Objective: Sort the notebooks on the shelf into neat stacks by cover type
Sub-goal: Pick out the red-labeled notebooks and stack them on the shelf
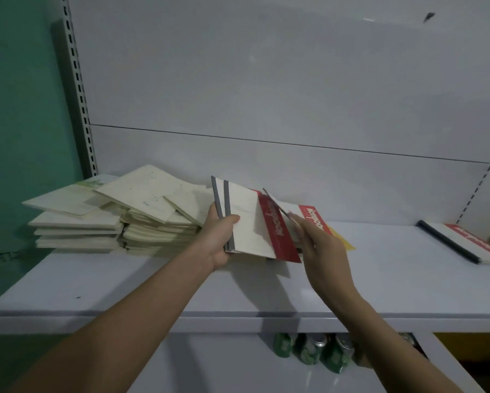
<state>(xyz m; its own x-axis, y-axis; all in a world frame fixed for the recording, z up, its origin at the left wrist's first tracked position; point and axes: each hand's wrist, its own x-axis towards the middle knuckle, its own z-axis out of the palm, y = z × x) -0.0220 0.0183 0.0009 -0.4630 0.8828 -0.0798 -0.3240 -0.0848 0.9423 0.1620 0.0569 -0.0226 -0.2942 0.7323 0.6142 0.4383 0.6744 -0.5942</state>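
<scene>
Above the white shelf [380, 279], right of the cream notebook piles [119, 222], the left hand [218, 239] gripped two grey-spined, red-banded notebooks [246, 222] by their spines. Just beside their far edge, the right hand [320, 245] pinched another such notebook [277, 207] edge-on, spines pointing away.

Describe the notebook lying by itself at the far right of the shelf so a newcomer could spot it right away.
Start at the white shelf and follow it to its right end, past both hands. There one notebook lies flat and apart from the rest. It has a dark spine and a red band with white lettering on a white cover, unlike the plain cream notebooks piled at the left end.
</scene>
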